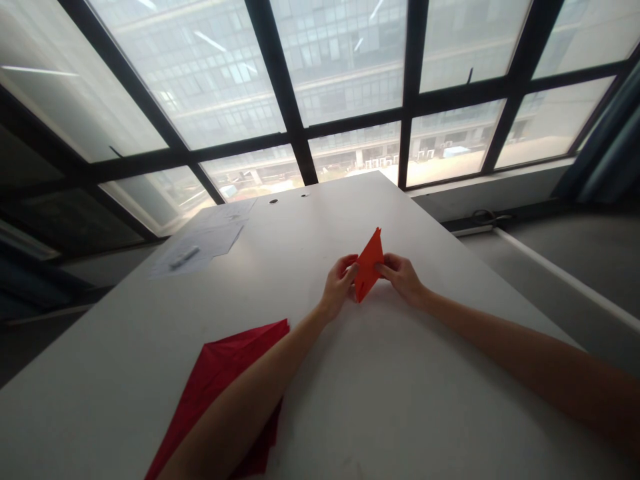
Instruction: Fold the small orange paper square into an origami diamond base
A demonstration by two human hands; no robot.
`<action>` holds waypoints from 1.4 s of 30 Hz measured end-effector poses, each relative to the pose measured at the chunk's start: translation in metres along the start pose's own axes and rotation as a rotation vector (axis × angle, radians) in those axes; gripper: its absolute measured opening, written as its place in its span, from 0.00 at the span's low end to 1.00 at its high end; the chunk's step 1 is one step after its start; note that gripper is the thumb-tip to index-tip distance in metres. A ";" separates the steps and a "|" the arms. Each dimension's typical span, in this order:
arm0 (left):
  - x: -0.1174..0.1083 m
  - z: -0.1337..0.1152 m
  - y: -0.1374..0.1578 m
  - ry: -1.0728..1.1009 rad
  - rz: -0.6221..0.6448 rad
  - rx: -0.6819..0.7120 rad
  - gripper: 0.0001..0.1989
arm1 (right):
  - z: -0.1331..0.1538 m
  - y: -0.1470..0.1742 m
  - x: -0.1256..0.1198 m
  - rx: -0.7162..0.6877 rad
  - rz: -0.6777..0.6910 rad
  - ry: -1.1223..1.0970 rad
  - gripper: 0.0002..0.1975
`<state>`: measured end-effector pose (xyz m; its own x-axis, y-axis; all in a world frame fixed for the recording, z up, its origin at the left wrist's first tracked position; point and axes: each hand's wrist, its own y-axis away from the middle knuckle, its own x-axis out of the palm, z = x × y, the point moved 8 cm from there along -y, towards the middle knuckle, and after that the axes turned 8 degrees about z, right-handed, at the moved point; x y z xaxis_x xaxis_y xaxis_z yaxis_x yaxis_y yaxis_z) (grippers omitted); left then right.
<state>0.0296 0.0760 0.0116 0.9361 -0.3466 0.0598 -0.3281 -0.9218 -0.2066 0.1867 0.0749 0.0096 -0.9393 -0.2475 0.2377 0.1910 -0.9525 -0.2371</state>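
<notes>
A small folded piece of orange paper (369,265), shaped like a slim diamond with pointed ends, is held up just over the white table (430,400). My left hand (341,283) pinches its left edge, thumb on the near face and fingers behind. On the opposite edge, my right hand (401,275) grips it with the thumb pressed on the front; the fingertips behind the paper are hidden. Under my left forearm lies a red sheet (215,373), creased and partly covered by the arm.
Printed papers (220,241) with a pen-like object (184,258) on them lie at the table's far left. Two round holes sit near the far edge. Beyond stand framed windows (345,60). A white rail (565,277) runs along the floor to the right.
</notes>
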 end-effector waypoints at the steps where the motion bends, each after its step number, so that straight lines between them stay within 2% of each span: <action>1: 0.001 0.001 0.000 0.024 0.010 -0.015 0.22 | -0.001 0.000 0.000 0.006 -0.002 -0.008 0.14; 3: 0.002 0.001 0.000 0.052 0.024 -0.026 0.20 | -0.003 0.000 -0.001 0.020 -0.006 -0.003 0.14; 6: 0.003 0.000 0.001 -0.024 0.032 -0.022 0.19 | -0.003 -0.001 0.000 0.024 0.011 0.051 0.15; 11: 0.002 -0.002 0.003 -0.098 0.005 0.018 0.36 | -0.002 0.000 0.004 0.031 0.060 0.057 0.16; 13: 0.000 -0.003 0.003 -0.114 -0.028 0.027 0.38 | -0.002 0.000 0.004 0.035 0.051 0.018 0.19; 19: 0.001 -0.006 0.004 -0.192 -0.035 0.058 0.30 | 0.004 0.001 0.005 -0.021 0.055 0.172 0.18; 24: -0.007 -0.012 0.006 -0.302 -0.191 0.122 0.19 | 0.003 0.000 0.003 -0.034 0.031 0.181 0.14; 28: -0.006 -0.008 0.003 -0.273 -0.161 0.106 0.08 | 0.001 -0.001 0.001 -0.033 0.004 0.192 0.14; 30: -0.006 -0.007 0.002 -0.280 -0.153 0.098 0.08 | 0.000 -0.002 -0.001 -0.027 -0.006 0.203 0.14; 34: -0.015 -0.015 0.004 -0.388 -0.249 0.127 0.06 | 0.001 -0.001 -0.005 -0.015 -0.045 0.198 0.14; 39: -0.018 -0.016 0.003 -0.379 -0.267 0.132 0.04 | 0.006 0.001 0.003 -0.034 0.078 0.031 0.19; 42: -0.017 -0.015 0.003 -0.349 -0.255 0.140 0.05 | 0.010 0.003 0.012 -0.041 0.183 0.031 0.25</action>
<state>0.0107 0.0769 0.0243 0.9794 -0.0106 -0.2019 -0.0841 -0.9293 -0.3595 0.1790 0.0670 0.0208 -0.8985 -0.4095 0.1581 0.3481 -0.8841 -0.3118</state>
